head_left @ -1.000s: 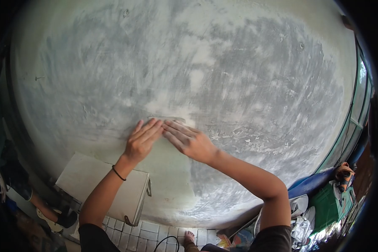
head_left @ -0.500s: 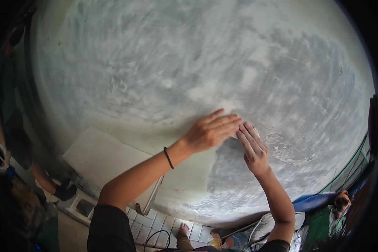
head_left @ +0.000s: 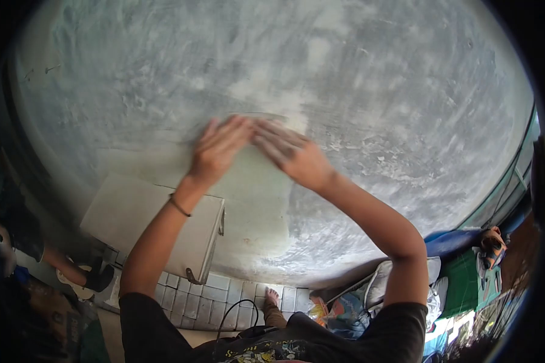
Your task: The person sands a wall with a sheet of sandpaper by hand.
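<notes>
My left hand lies with its fingers stretched out flat against the grey, patchy wall, and a dark band circles its wrist. Beside it, my right hand also has its fingers extended on the wall. The fingertips of both hands meet or nearly meet, blurred by motion. A thin edge shows on the wall just above the fingertips; whether something flat lies under the fingers cannot be made out. Below the hands is a smoother, pale green wall patch.
A pale box-like cabinet stands at lower left, near another person's arm. Paving bricks, a foot and a black cable are below. Bags, a green item and an orange-black tool sit at lower right.
Both hands swept right along the wall, then came back left, staying close together with fingers flat. The camera view has shifted too.
</notes>
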Tool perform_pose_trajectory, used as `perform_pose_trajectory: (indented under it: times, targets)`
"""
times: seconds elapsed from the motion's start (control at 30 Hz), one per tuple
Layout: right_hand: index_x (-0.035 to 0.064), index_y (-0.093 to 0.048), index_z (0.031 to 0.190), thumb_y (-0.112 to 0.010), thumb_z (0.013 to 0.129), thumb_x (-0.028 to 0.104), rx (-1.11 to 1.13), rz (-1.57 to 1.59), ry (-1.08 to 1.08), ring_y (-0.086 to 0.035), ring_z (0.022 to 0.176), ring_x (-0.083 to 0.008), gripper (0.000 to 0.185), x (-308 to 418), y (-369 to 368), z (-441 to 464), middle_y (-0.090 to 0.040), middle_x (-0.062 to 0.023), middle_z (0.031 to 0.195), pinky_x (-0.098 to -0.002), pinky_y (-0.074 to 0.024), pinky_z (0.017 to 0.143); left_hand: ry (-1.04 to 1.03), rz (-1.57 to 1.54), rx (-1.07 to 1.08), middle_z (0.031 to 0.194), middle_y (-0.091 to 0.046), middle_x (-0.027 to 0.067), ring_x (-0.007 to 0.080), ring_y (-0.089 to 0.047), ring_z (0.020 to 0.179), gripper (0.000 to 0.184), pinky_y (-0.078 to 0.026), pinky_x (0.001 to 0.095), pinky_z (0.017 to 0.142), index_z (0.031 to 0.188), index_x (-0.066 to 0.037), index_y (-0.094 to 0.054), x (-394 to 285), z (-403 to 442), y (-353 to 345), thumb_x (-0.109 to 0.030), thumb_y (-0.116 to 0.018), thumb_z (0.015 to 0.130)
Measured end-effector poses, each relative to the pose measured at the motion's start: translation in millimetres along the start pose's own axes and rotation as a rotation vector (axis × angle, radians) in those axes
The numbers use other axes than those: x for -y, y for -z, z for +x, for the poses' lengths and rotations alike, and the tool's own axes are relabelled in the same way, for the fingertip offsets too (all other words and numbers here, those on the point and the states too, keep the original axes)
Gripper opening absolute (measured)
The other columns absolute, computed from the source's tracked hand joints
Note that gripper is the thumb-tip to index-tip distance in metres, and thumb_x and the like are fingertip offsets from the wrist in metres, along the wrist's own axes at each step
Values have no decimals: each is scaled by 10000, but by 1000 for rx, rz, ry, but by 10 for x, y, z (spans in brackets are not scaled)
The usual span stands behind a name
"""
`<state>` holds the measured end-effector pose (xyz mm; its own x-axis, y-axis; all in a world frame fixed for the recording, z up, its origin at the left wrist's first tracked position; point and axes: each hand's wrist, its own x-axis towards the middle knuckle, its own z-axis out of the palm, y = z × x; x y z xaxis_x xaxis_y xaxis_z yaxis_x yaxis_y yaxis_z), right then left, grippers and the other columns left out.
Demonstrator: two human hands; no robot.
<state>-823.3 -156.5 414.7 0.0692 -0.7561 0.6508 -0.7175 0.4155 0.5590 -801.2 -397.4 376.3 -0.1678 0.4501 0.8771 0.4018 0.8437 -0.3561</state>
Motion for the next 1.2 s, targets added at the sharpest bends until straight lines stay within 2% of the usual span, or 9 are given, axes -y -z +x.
perform_pose_trajectory:
  times: [0.07,0.13,0.23,0.3,0.37,0.63,0.87,1.0,1.2]
  targets:
    - [23,-625,1307,-683,813,47,-21,56,-46,-557,1335,-246,498,-166,238,-284,-616,-129,1386,-381,-550,1022,-87,-99,-30,1403,-626,15,166,-536,1358,338,-371,451,1170,1233,-128,-720,-261,278,-104,-51,-628,917]
    - [31,-614,1324,-698,801,52,-7,-63,-53,-573,1320,-234,530,-258,328,-464,-612,-121,1395,-385,-571,992,-142,-167,-52,1405,-624,14,163,-527,1364,333,-373,431,1175,1221,-129,-722,-412,442,-212,-76,-639,904]
    - [26,-615,1322,-684,799,55,-30,36,-107,-595,1291,-255,529,-130,69,-337,-603,-133,1404,-385,-564,1001,-150,-109,-58,1393,-633,11,160,-540,1351,308,-368,422,1180,1188,-131,-734,-159,361,-69,-99,-656,892]
    - [16,-661,1267,-639,828,22,-7,100,-118,-572,1319,-254,439,39,-94,-74,-609,-119,1400,-397,-535,1045,-83,-41,-4,1344,-668,7,165,-582,1309,273,-376,418,1161,1149,-136,-751,118,111,72,-98,-660,895]
    - [24,-646,1292,-651,825,36,-101,120,-52,-564,1327,-250,467,154,-216,136,-578,-115,1438,-387,-517,1071,-43,26,-30,1331,-678,13,172,-591,1302,283,-379,442,1149,1142,-140,-756,211,-58,110,-56,-644,896]
    - [11,-634,1298,-655,816,38,-32,85,-144,-569,1318,-269,483,50,143,-592,-622,-128,1375,-408,-504,1088,-159,-172,-22,1312,-686,9,149,-599,1286,267,-315,455,1194,1140,-144,-757,-422,190,-239,-78,-637,910]
    - [9,-628,1304,-645,842,37,-84,57,-149,-562,1327,-262,463,-31,193,-120,-620,-116,1381,-413,-499,1096,-155,-52,-8,1306,-690,2,152,-594,1293,263,-262,441,1221,1140,-142,-754,-56,457,93,-75,-611,929]
    - [8,-620,1314,-636,849,29,-62,53,-131,-559,1330,-265,466,-30,187,-263,-618,-116,1382,-412,-496,1098,-141,-54,-62,1304,-692,-3,155,-598,1288,272,-250,436,1228,1149,-149,-752,-128,351,-122,-81,-611,925]
    - [2,-623,1305,-621,857,27,-77,82,-196,-559,1329,-274,448,10,141,-452,-620,-118,1378,-414,-496,1098,-296,-67,-28,1299,-695,-18,140,-601,1283,265,-235,433,1239,1131,-160,-755,-91,523,-57,-81,-614,922]
